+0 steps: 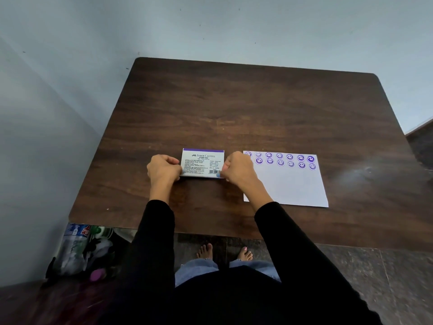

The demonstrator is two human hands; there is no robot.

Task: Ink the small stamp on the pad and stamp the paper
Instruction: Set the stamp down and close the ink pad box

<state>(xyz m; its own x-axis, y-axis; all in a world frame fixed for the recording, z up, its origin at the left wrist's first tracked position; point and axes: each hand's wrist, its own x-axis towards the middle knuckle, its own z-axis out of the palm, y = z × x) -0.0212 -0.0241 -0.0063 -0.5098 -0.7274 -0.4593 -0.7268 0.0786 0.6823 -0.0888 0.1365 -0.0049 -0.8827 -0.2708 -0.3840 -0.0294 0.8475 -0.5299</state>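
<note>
A white stamp pad case (pixel 201 161) with a purple top stripe and a printed label lies on the dark wooden table (pixel 257 109). My left hand (pixel 164 171) grips its left edge and my right hand (pixel 237 170) grips its lower right corner. The case looks closed, and no ink surface shows. To the right lies a white paper (pixel 288 186) with two rows of purple smiley stamp marks along its top. I cannot see the small stamp; my right fist may hide it.
A light blue wall rises behind and left of the table. Plastic bottles and bags (pixel 82 249) sit on the floor under the table's left front corner. My bare feet (pixel 223 252) stand on dark stone tiles.
</note>
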